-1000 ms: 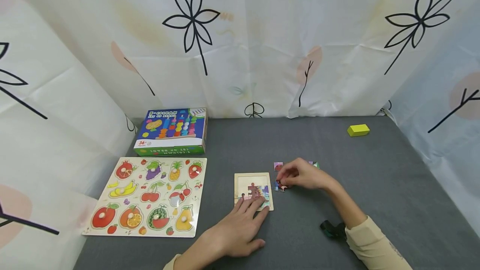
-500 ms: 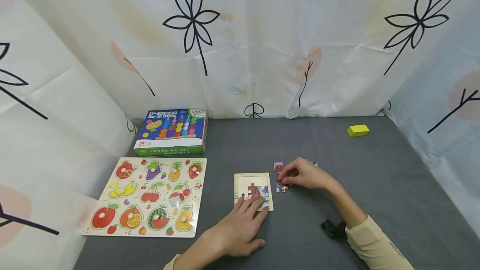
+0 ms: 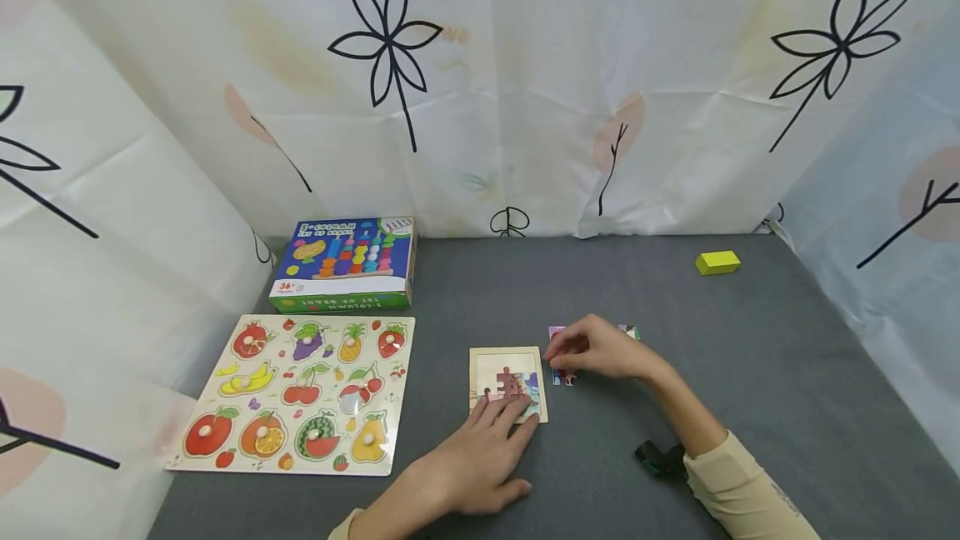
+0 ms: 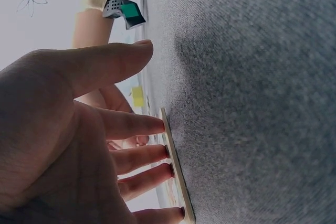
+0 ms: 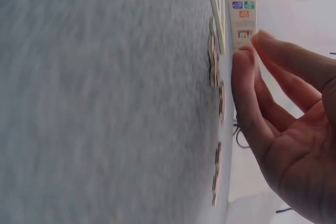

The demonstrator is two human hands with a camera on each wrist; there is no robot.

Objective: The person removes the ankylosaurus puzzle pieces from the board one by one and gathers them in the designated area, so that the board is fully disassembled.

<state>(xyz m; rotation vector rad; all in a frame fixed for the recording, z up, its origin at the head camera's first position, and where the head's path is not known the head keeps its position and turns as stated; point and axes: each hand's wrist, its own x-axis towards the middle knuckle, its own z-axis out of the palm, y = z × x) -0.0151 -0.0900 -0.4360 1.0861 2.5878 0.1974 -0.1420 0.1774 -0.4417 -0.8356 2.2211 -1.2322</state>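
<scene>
My left hand (image 3: 468,461) lies with extended fingers across the near side of a small wooden puzzle tray (image 3: 477,361). In the left wrist view its fingertips touch the tray's edge (image 4: 179,179). Several joined jigsaw pieces (image 3: 529,383) fill part of the tray, partly covered by those fingers. Just right of the tray is my right hand (image 3: 603,348), over loose jigsaw pieces (image 3: 557,378). Its thumb and index tips come together in the right wrist view; I cannot tell whether a piece is between them. Other loose pieces (image 5: 213,61) lie flat below the hand.
A fruit peg puzzle board (image 3: 397,432) lies to the left, with a blue bead-set box (image 3: 352,269) behind it. At the back right sits a yellow block (image 3: 717,263). A black device (image 3: 660,459) is by the right forearm. Patterned cloth walls (image 3: 540,148) enclose the grey table.
My right hand has shifted slightly left, its fingertips now closer to the tray's right edge. The left hand stays on the tray.
</scene>
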